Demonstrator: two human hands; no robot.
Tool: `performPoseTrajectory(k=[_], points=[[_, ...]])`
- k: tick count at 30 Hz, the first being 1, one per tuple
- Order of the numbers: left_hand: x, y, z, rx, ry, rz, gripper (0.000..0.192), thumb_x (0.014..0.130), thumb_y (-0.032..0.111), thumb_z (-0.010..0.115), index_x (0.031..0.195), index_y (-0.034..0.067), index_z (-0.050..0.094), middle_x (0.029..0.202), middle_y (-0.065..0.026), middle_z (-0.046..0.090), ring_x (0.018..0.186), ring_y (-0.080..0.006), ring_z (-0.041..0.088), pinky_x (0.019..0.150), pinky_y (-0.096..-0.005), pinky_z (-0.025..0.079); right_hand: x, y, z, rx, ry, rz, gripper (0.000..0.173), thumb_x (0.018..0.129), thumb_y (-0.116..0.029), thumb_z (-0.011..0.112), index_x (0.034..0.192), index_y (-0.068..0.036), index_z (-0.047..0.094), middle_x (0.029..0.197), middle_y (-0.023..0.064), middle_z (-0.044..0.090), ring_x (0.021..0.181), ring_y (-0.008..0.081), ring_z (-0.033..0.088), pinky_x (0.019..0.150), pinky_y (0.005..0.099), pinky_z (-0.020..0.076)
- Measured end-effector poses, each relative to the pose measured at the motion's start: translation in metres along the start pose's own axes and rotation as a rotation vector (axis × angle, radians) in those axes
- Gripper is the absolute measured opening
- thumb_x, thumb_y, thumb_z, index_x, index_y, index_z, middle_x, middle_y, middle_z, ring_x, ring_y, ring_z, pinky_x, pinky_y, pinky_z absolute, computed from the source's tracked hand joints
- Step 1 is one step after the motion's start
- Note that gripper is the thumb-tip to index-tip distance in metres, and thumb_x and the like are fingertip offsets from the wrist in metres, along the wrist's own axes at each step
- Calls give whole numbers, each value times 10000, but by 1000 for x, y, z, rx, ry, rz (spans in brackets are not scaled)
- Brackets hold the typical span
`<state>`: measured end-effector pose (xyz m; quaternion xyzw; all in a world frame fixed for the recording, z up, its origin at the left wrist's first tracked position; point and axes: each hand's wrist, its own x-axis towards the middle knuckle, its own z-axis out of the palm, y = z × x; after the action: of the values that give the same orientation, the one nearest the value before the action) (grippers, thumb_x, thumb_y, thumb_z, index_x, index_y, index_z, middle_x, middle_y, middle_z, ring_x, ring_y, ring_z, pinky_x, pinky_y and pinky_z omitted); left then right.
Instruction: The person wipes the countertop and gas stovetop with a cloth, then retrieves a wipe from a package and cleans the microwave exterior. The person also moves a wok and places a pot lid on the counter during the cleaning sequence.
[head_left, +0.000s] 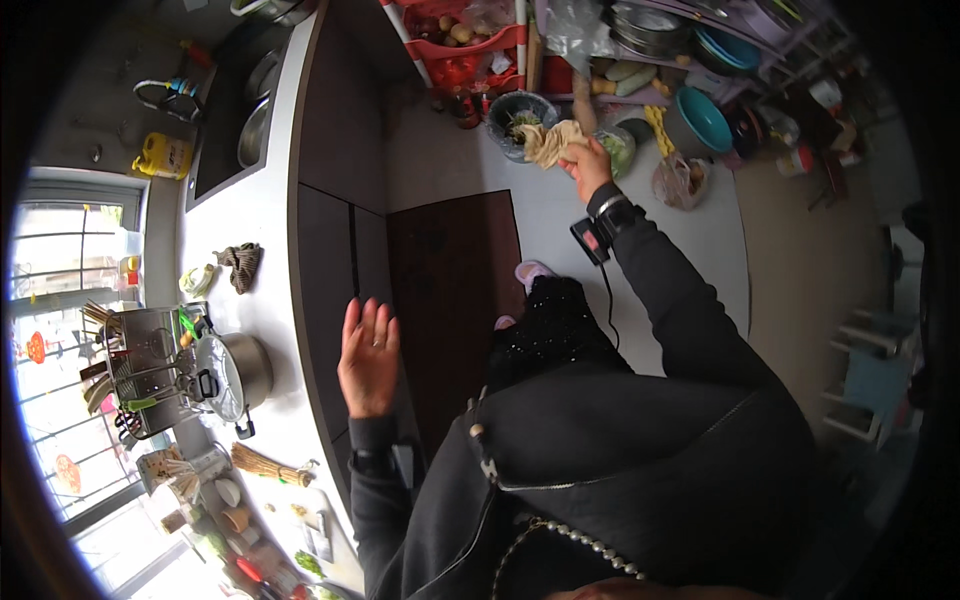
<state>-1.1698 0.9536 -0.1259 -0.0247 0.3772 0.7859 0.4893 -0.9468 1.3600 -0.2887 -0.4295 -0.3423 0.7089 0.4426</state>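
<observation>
A crumpled beige cloth is pinched in my right hand, which reaches far forward. Below and beside the cloth stands a lined waste bin with green plant scraps in it; part of its opening lies behind the cloth. A plastic bag with pale green contents rests on the floor next to this hand. My left hand is raised palm up near the counter's edge, fingers extended and nothing in it. On the counter behind it stand a lidded steel pot and a striped cloth.
The white counter runs along the left, with a hob, a yellow bottle and a straw whisk. A red vegetable rack, a teal basin and loaded shelves stand ahead. A dark mat covers part of the floor.
</observation>
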Motion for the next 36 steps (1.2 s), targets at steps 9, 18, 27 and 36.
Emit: performPoseTrajectory(k=[9,18,27,36], points=[[-55,-35,-23,-251,482,264,461,980,142,477,1432,93,400,1396,-104,491,1295,-236,459,1093,-406,374,170,41,-10,126,138,205,272,902,-116,539,1164,-51,579,1049,114,636,917,266,642,744,390,547],[-108,-88,3,-396,497,471,413,1013,237,440,1402,100,440,1386,-81,513,1261,-235,489,1081,-410,378,25,43,60,-479,-615,660,301,938,-178,541,1224,-85,561,963,49,654,807,144,629,688,284,508],[-204,-152,25,-371,494,536,575,1000,535,342,1379,110,419,1402,-110,471,1280,-265,450,1075,-432,358,-288,15,142,-426,-1956,-411,461,889,-270,630,1304,-89,544,1293,124,556,1180,274,547,1013,445,421],[-302,-173,-9,-136,511,722,524,1033,365,372,1454,55,329,1468,-180,386,1342,-314,393,1127,-479,307,-254,-16,39,-982,-1818,-679,386,881,-238,591,1239,-94,584,1185,132,625,1087,312,590,939,423,465]])
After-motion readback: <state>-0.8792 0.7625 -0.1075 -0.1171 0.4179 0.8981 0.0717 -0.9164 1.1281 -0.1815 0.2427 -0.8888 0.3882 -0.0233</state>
